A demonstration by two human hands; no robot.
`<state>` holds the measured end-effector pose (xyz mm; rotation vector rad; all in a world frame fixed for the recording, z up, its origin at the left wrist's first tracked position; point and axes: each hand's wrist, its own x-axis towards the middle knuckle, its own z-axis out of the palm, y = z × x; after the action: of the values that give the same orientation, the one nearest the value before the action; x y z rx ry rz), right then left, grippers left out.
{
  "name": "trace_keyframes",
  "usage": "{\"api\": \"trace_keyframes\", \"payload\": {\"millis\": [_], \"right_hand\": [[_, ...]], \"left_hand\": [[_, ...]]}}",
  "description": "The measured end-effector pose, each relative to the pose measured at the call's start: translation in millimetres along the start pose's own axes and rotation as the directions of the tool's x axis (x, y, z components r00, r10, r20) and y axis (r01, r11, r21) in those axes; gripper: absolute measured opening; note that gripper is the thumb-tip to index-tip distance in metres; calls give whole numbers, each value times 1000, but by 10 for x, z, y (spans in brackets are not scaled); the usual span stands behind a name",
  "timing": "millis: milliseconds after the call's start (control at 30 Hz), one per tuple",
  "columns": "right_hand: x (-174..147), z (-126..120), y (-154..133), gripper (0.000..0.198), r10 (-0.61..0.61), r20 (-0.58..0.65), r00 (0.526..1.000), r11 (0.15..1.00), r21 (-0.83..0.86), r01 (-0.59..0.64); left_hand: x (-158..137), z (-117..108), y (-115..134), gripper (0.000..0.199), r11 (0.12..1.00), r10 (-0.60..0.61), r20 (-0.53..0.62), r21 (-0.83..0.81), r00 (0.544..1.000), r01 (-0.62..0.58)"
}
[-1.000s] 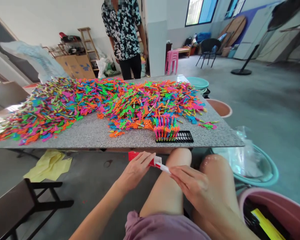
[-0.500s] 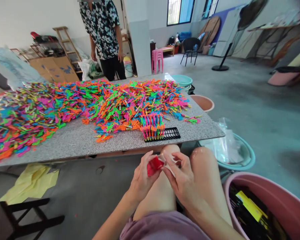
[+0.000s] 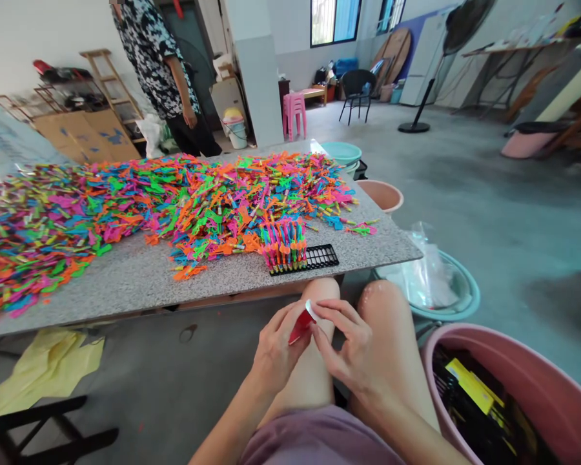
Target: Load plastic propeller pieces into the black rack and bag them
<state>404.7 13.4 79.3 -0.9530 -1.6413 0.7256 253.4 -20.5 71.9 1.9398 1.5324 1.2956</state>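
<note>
The left hand (image 3: 275, 349) curls its fingers around a small red carton (image 3: 299, 327), smooth, with flat sides and a pale, curved flap (image 3: 310, 310) at its end. The right hand (image 3: 346, 336) reaches index finger and thumb to that end, its other fingers loosely bent; whether they pinch the flap or only touch it, I cannot tell. The carton is on the wearer's side of the black rack (image 3: 323, 257), slightly left of it and lower, above the bare thighs.

The rack is an open plastic grid, its left part filled with thin, upright, bright plastic pieces (image 3: 285, 245). It lies near the edge of a speckled, stone-like tabletop (image 3: 126, 281). Behind the rack and to its left spreads a tangled heap (image 3: 213, 200) of similar glossy pieces. Right of the rack, below table height, a round teal basin (image 3: 473, 294) holds crinkled clear plastic (image 3: 428, 274); nearer the wearer stands a deep, smooth pink tub (image 3: 518, 355).
</note>
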Motion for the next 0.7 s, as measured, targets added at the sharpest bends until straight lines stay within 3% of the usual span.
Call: {"api": "trace_keyframes", "payload": {"millis": [167,267,433,500,567,633,700], "right_hand": [[-16,54,101,12,95,-7,995,995,12,-95],[-66,82,184,14,143,-4,990,989,28,-142],[-210,227,279,17,56,36,998,998,-2,-56],[-277,329,303,24,71,159,985,997,3,-72],[-339,411,336,33,127,317,940,991,-11,-130],[-384,422,379,49,189,415,890,981,-50,-185],[-401,327,407,68,229,487,843,973,-83,-216]], "left_hand": [[-55,61,-42,52,997,40,-123,71,992,-31],[-98,74,-71,46,984,75,-107,169,991,-56],[-230,41,-138,44,951,86,-23,300,996,-75],[-304,-8,-216,43,951,-5,15,309,1000,0],[-373,-72,-376,49,934,-178,85,329,980,141],[-413,-123,-641,53,869,-379,172,403,909,286],[-394,-129,-997,42,790,-522,238,496,819,359]]}}
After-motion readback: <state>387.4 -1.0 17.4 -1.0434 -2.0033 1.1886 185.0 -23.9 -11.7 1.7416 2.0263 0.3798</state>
